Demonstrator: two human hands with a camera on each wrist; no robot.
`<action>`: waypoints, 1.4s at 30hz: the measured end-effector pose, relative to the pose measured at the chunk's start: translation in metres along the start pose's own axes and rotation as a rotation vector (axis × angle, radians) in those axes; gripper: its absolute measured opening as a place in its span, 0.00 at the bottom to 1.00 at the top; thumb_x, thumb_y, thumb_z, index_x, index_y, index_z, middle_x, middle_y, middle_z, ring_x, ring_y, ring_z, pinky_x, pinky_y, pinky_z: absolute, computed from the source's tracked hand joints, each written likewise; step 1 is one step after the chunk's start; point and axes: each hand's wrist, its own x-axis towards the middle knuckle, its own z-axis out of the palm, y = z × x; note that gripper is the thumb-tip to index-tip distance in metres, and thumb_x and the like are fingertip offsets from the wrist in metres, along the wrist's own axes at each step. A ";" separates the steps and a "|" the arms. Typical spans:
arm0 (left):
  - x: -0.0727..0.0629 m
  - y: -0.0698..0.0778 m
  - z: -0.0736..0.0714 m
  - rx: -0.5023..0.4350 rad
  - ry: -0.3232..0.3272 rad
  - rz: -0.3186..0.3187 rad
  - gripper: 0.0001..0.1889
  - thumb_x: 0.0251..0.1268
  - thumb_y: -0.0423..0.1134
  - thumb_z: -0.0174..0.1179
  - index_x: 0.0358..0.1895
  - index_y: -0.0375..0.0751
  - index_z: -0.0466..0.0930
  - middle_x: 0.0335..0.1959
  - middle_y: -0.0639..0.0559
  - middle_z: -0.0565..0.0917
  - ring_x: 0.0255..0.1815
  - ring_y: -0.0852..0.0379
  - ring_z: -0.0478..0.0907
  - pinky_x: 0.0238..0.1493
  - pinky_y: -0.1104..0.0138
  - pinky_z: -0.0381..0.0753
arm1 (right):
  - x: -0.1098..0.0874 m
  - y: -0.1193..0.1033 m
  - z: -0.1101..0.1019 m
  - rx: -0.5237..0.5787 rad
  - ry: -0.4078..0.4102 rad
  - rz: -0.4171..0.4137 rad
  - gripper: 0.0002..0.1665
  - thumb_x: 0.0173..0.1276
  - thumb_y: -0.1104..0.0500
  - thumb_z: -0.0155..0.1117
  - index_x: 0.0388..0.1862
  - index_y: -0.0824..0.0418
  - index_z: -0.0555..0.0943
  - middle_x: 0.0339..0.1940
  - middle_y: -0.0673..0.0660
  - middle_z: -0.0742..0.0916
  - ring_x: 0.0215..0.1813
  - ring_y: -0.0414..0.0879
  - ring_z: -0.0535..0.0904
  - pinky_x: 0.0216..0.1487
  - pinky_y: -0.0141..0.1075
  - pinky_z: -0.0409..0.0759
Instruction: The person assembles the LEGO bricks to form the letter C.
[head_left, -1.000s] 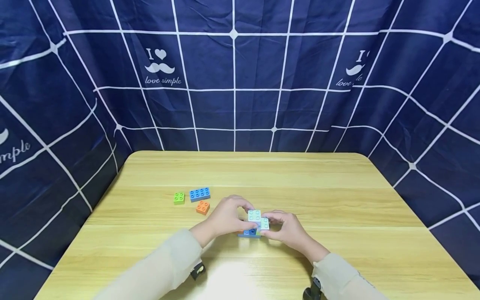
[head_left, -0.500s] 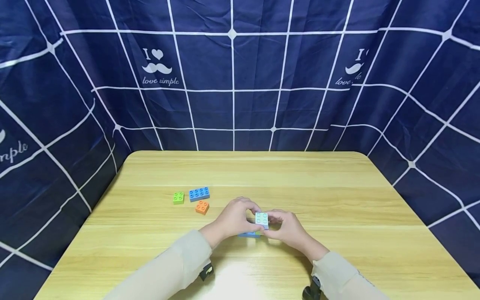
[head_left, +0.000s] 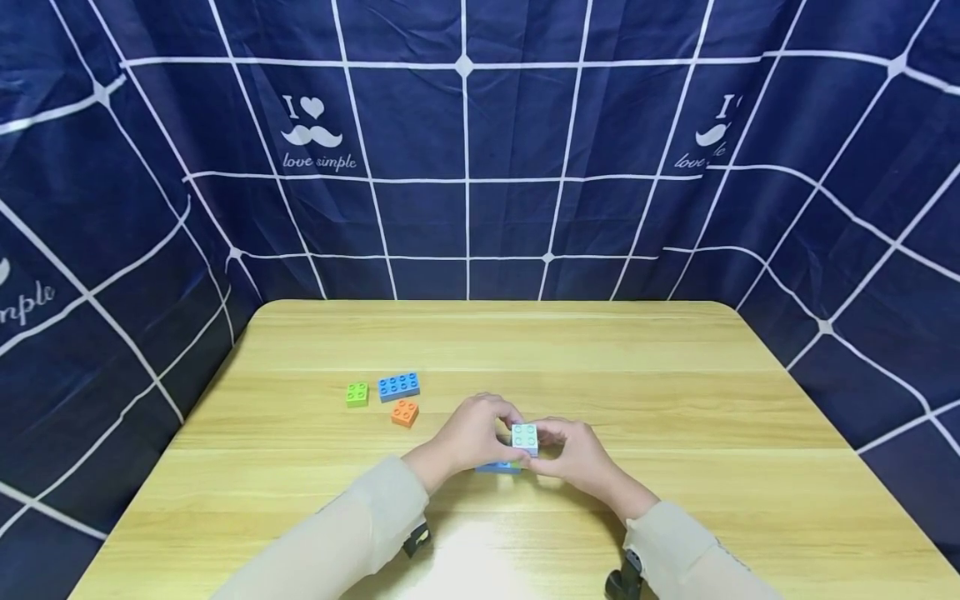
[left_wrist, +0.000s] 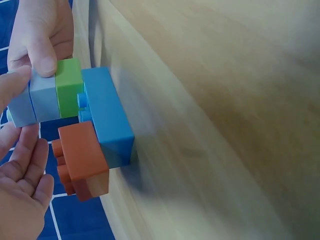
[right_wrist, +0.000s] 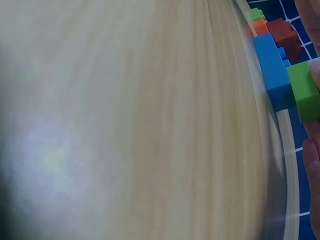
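My left hand [head_left: 476, 433] pinches the top light-blue brick [head_left: 525, 437] between thumb and fingers. In the left wrist view this brick sits against a second light-blue brick [left_wrist: 44, 97], held by my right hand [head_left: 576, 457]. The second brick stands on a green brick [left_wrist: 69, 90], which is on one end of a long blue brick [left_wrist: 107, 115]. An orange brick [left_wrist: 82, 155] sits at the blue brick's other end. In the head view the hands hide most of this stack. The right wrist view catches the green and long blue bricks beside my right fingers.
On the wooden table [head_left: 637, 367], left of the hands, lie a loose green brick [head_left: 357, 395], a long blue brick [head_left: 398, 387] and an orange brick [head_left: 405, 413]. A dark blue curtain [head_left: 420, 217] with white lines surrounds the table's back and sides.
My left hand has moved slightly right with its light-blue brick, bringing it over the other light-blue brick. It has barely shifted in the last half second. My right hand stays in place.
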 end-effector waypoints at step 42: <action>-0.021 -0.026 0.008 -0.243 0.085 -0.053 0.26 0.38 0.45 0.79 0.43 0.42 0.81 0.39 0.57 0.84 0.45 0.56 0.80 0.48 0.64 0.78 | 0.000 -0.003 -0.003 -0.022 0.067 -0.038 0.19 0.53 0.53 0.76 0.46 0.52 0.85 0.45 0.47 0.86 0.45 0.45 0.81 0.49 0.48 0.79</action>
